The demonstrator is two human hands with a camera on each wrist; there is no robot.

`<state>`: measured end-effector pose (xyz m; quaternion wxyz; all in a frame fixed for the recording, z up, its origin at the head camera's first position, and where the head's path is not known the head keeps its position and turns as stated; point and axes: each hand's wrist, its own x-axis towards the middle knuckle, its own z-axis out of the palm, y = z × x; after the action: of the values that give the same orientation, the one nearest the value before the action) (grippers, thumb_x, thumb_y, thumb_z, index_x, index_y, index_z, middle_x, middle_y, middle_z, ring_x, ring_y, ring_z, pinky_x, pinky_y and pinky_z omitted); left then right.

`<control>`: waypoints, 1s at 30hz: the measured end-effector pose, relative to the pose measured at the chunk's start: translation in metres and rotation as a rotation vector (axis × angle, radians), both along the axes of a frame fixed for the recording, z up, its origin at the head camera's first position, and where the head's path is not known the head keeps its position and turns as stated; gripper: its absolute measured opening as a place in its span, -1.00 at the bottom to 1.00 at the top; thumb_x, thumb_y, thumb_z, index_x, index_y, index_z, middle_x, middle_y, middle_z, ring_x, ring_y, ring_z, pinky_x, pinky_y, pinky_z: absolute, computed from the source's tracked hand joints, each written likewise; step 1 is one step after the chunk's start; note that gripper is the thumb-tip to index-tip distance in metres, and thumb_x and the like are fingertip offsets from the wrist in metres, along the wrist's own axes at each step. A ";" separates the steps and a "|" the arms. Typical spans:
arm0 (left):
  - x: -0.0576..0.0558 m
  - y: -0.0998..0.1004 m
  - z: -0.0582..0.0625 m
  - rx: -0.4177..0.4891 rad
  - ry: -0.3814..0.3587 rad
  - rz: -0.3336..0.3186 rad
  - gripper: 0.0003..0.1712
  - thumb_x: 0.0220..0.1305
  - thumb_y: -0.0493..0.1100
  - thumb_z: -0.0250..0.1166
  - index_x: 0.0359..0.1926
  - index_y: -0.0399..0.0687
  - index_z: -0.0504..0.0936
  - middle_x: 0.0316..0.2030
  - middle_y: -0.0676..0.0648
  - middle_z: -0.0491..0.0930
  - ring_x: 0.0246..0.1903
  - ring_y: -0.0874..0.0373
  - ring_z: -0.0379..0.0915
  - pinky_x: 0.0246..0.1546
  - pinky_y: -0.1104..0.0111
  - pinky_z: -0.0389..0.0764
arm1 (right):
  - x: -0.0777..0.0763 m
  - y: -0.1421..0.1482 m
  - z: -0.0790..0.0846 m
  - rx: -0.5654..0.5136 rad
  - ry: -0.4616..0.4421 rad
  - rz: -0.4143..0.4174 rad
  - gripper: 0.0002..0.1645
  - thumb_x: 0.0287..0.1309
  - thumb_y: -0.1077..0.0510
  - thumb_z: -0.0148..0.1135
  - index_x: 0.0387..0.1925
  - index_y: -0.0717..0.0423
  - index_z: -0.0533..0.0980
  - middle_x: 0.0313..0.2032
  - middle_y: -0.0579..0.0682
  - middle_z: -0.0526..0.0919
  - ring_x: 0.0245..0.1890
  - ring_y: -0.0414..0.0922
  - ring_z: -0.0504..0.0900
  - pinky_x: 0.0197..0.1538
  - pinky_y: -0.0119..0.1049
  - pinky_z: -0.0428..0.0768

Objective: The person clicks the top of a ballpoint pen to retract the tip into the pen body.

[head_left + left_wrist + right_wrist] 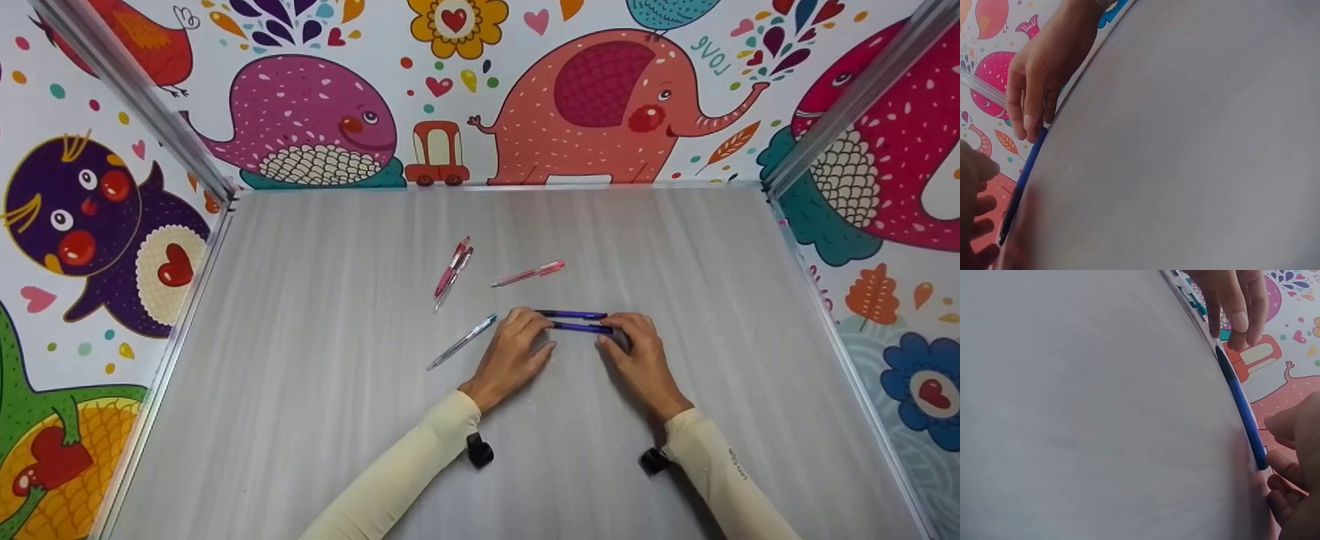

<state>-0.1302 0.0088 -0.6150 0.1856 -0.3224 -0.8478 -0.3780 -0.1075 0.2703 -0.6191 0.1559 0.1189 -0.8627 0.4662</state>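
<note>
Head view: we see two pens (583,328) lying crosswise between the fingertips of left hand (514,352) and right hand (641,360) (neither clearly nearer). Left wrist: we find left fingers loose at a pen's dark end. Right wrist: right fingers, also loose, meet a blue end, thumb apart.

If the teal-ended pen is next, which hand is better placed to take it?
Left, most likely. The left hand is right beside the teal-ended pen, while the right hand is at the opposite end of the blue pens and would probably have to reach past the left.
</note>
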 end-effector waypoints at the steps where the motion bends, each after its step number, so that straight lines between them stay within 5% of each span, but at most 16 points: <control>1: -0.001 0.000 -0.001 0.005 -0.006 0.001 -0.70 0.36 -0.24 0.59 0.05 -0.19 0.77 -0.02 -0.07 0.72 0.09 0.01 0.60 0.18 0.14 0.63 | 0.000 0.001 -0.001 -0.002 0.002 -0.002 -0.69 0.24 0.47 0.54 0.01 0.33 0.73 0.07 0.19 0.72 0.18 0.14 0.56 0.28 -0.59 0.35; 13: -0.012 0.003 -0.007 0.030 0.015 0.003 -0.71 0.28 -0.26 0.63 -0.01 -0.23 0.82 -0.02 -0.09 0.73 0.14 -0.04 0.56 0.24 0.12 0.60 | -0.004 0.007 -0.010 -0.005 0.027 -0.009 -0.73 0.29 0.45 0.51 0.00 0.34 0.72 0.04 0.19 0.74 0.16 0.09 0.58 0.28 -0.57 0.38; 30: -0.016 0.010 -0.007 -0.098 -0.010 0.012 -0.77 0.38 -0.23 0.56 0.02 -0.16 0.84 0.07 -0.06 0.72 0.21 0.01 0.53 0.37 0.07 0.52 | -0.002 0.005 -0.012 0.038 0.044 -0.025 -0.73 0.29 0.42 0.53 0.01 0.30 0.73 0.05 0.12 0.75 0.15 0.07 0.57 0.19 -0.51 0.41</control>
<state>-0.1465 0.0190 -0.6218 0.1679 -0.3240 -0.8681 -0.3365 -0.1098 0.2756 -0.6312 0.1785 0.1214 -0.8691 0.4449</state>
